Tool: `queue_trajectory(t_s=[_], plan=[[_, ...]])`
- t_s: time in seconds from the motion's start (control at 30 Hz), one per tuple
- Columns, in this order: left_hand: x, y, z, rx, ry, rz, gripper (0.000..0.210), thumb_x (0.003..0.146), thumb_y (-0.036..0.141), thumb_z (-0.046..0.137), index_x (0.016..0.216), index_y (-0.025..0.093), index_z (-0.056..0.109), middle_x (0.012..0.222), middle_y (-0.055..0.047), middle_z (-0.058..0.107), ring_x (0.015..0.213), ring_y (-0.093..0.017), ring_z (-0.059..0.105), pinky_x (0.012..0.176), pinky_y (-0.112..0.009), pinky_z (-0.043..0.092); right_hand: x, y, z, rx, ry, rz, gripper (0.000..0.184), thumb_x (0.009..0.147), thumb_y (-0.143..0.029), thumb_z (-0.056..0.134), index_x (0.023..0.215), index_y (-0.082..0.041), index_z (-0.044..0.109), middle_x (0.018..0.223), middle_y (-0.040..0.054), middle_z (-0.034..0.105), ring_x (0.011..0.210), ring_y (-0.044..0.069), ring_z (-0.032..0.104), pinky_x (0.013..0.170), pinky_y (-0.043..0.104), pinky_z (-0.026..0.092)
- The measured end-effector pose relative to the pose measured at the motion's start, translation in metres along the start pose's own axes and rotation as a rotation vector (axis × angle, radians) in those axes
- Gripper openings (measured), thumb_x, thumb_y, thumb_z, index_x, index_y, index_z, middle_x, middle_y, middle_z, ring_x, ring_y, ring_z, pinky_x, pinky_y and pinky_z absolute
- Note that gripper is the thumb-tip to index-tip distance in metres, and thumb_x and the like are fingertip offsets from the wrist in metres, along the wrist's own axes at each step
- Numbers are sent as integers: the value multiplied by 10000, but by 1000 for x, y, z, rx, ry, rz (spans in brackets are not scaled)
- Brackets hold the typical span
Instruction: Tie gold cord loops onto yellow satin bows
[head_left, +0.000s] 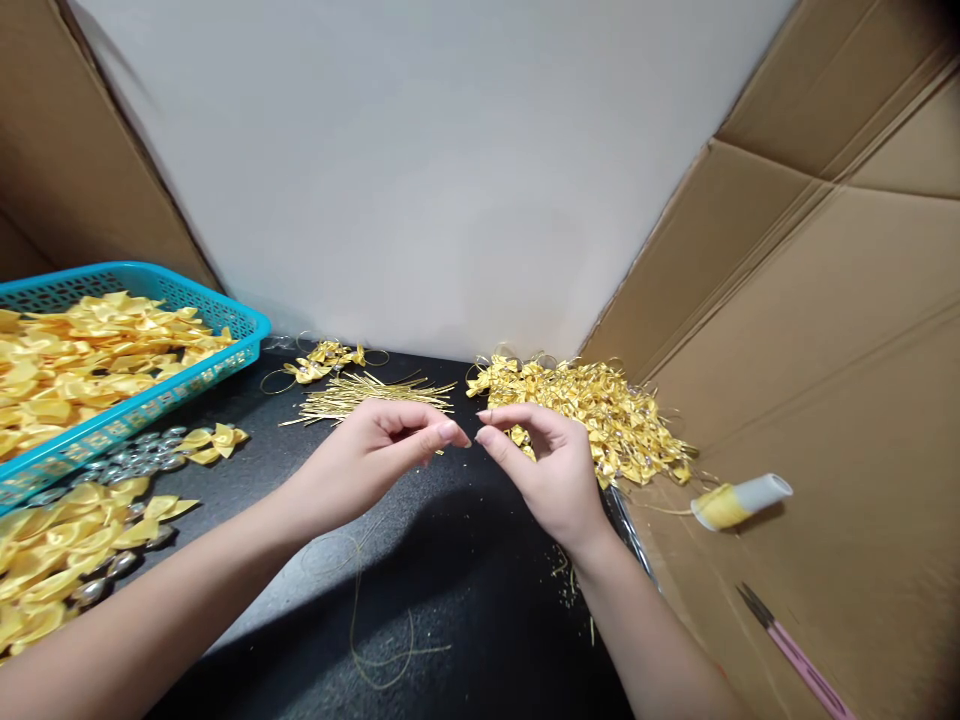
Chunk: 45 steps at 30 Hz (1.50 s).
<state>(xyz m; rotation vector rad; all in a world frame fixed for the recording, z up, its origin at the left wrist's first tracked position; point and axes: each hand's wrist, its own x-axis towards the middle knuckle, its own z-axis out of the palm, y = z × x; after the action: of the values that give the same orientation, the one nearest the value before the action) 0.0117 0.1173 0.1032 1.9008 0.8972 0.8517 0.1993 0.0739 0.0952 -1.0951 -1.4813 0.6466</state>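
Observation:
My left hand and my right hand hover over the black tabletop, fingertips almost meeting. Thumb and fingers are pinched on each side; whatever lies between them is too fine to make out. Just behind my left hand is a bundle of gold twist ties. A heap of yellow ribbon bows with thin gold loops lies behind and beside my right hand. Below my hands, a loose thin gold cord curls on the table.
At left stands a turquoise basket of yellow bows. Loose bows and silvery beads lie before it. A few looped bows sit at the back. On cardboard at right are a thread spool and pink-handled snips.

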Motion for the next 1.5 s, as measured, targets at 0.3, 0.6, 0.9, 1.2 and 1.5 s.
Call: queue_trajectory(t_s=[0.3, 0.6, 0.9, 1.2, 1.5], plan=[[-1, 1, 6, -32, -9, -44, 428, 871, 479, 548, 611, 171, 690, 491, 45, 405, 494, -105, 368, 476, -224, 279, -1, -4, 4, 23, -38, -27, 90, 787, -205, 723, 719, -218, 666, 834, 18, 733, 838, 169, 686, 822, 354, 547], [1, -4, 2, -127, -4, -145, 320, 745, 430, 716, 543, 184, 684, 537, 6, 593, 541, -127, 476, 521, -245, 346, -2, -6, 4, 58, -93, -5, 114, 756, -175, 746, 668, -222, 693, 848, 27, 788, 798, 179, 744, 801, 369, 590], [2, -5, 6, -163, -2, -161, 572, 912, 614, 454, 679, 199, 770, 545, -1, 568, 540, -130, 451, 531, -253, 345, -3, -7, 3, -78, -22, -189, 145, 754, -135, 720, 658, -239, 691, 851, 2, 791, 794, 167, 731, 823, 374, 562], [0, -2, 5, -163, -7, -178, 581, 931, 607, 410, 827, 194, 805, 574, 1, 512, 545, -136, 381, 509, -247, 310, -2, -4, 3, -198, -54, -310, 161, 755, -130, 702, 649, -242, 659, 818, -8, 781, 760, 166, 713, 787, 382, 536], [0, -2, 6, -164, -3, -164, 555, 936, 563, 419, 778, 182, 790, 569, 6, 516, 546, -133, 408, 509, -248, 317, -5, 1, 10, -299, -57, -418, 196, 767, -90, 668, 657, -247, 630, 737, -31, 764, 710, 169, 704, 763, 388, 483]])
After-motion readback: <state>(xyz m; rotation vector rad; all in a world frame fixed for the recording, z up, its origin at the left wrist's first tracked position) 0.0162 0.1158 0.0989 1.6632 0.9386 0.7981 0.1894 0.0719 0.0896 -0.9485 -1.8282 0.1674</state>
